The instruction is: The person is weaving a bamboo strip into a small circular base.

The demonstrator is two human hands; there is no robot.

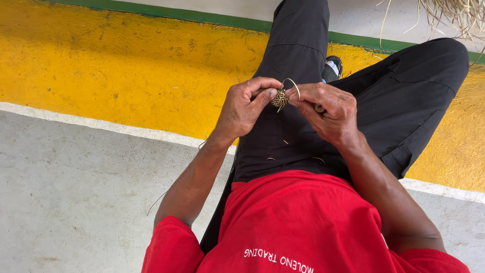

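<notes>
Head view, looking down on a seated person in a red shirt (298,222) and black trousers (384,101), legs stretched across the floor.

Left hand (246,107): fingers curled closed, thumb and forefinger pinching the left edge of a small woven piece (280,98), a round, tightly coiled start of brown and pale fibre. The piece sits between the two hands, above the lap, held clear of the trousers.

Right hand (328,111): fingers bent in, tips pressed to the right side of the woven piece. A pale fibre strand (292,82) arcs in a loop from the piece over the top of this hand's fingers; the fingertips appear to pinch it, though the exact contact is hidden.

Small strand scraps lie on the trousers below the hands. A black shoe (333,67) shows past the knees. The floor carries a yellow painted band (126,65) edged in white, with grey concrete (76,202) nearer. A bundle of dry straw-like fibre (454,12) lies at the top right corner, well apart from the hands.
</notes>
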